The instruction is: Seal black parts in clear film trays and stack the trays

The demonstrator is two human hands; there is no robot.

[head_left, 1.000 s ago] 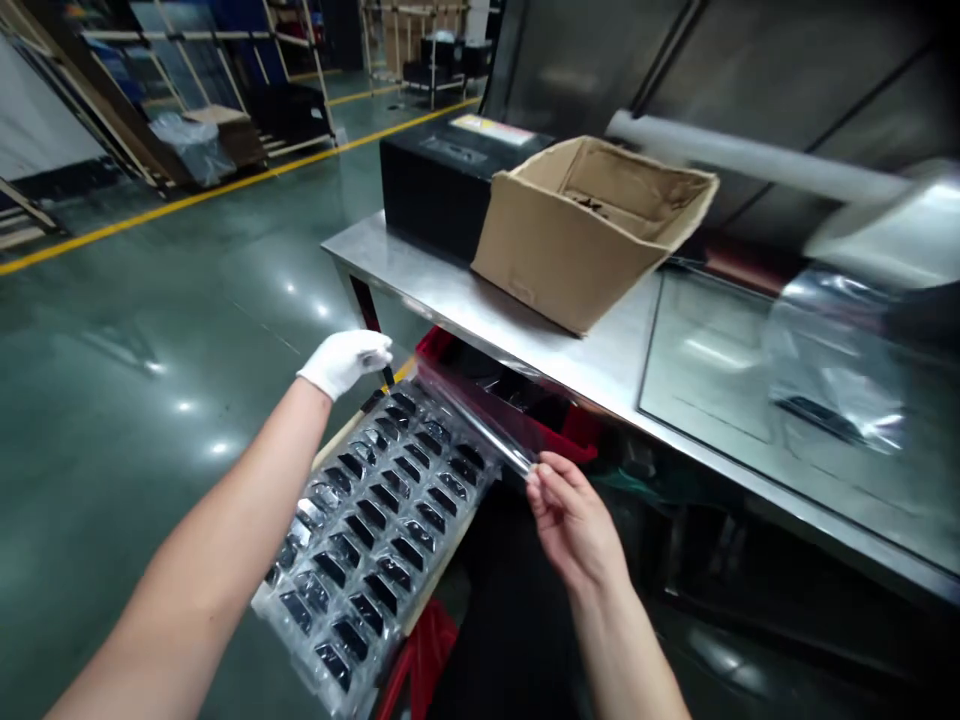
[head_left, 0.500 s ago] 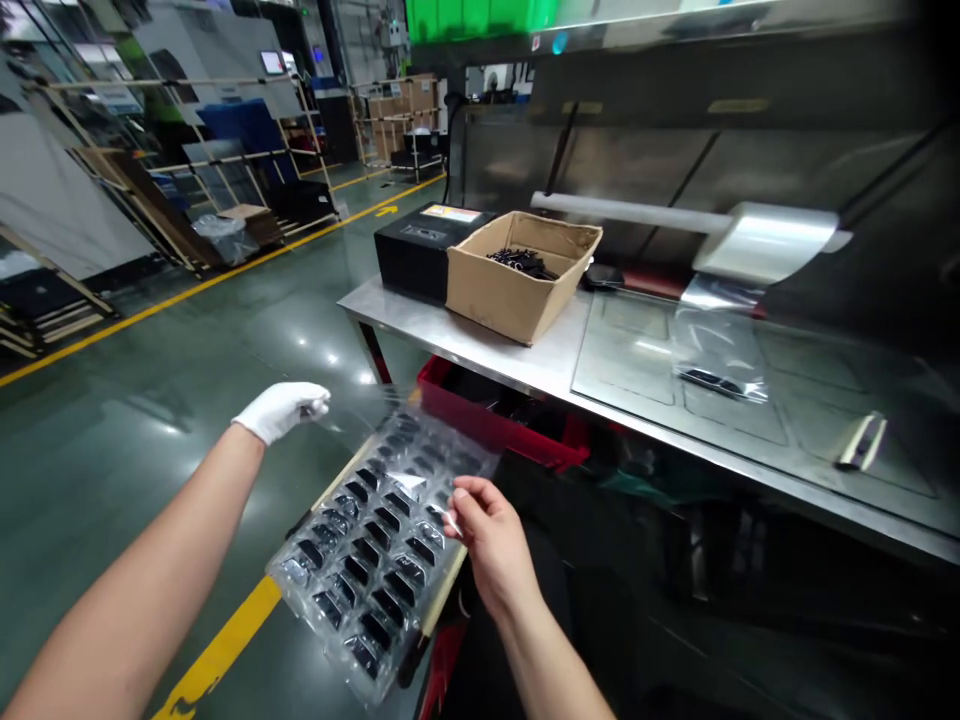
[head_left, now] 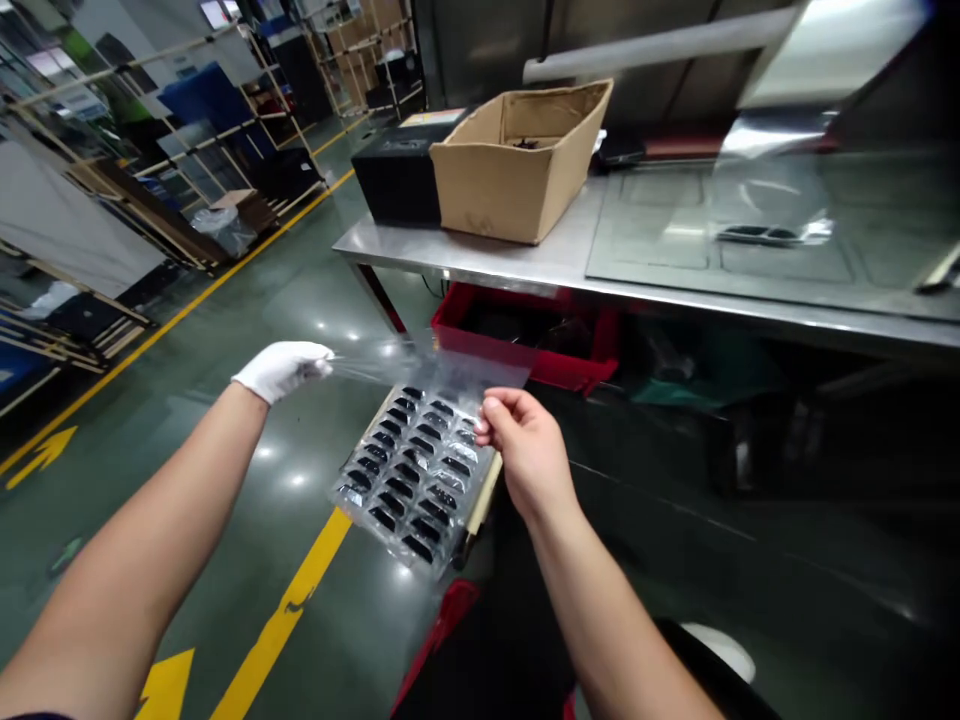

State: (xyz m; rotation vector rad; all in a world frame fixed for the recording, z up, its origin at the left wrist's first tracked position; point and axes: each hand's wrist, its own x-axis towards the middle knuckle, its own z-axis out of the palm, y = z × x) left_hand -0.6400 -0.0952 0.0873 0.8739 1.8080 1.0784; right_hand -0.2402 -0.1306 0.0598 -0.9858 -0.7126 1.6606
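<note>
A clear plastic sheet [head_left: 480,362] is stretched between my two hands, above the far end of a tray. My left hand [head_left: 285,370], in a white glove, pinches its left edge. Bare and closed, my right hand [head_left: 525,440] grips the sheet's near right side between thumb and fingers. Below lies a clear blister tray [head_left: 409,470] with rows of black, slanted parts in its pockets. The tray rests on a pale-edged support, and its far end shows only through the sheet.
A steel bench [head_left: 517,262] bears an open cardboard box [head_left: 495,190], a black box [head_left: 397,175] and a roll of film [head_left: 795,70]. Beneath it sits a red bin [head_left: 577,372]. Pipe racks [head_left: 247,120] stand across the floor, which has yellow lines.
Both hands have lifted the clear sheet away from the black parts toward the tray's far end, so it now spans between them. The camera view has tilted downward.
</note>
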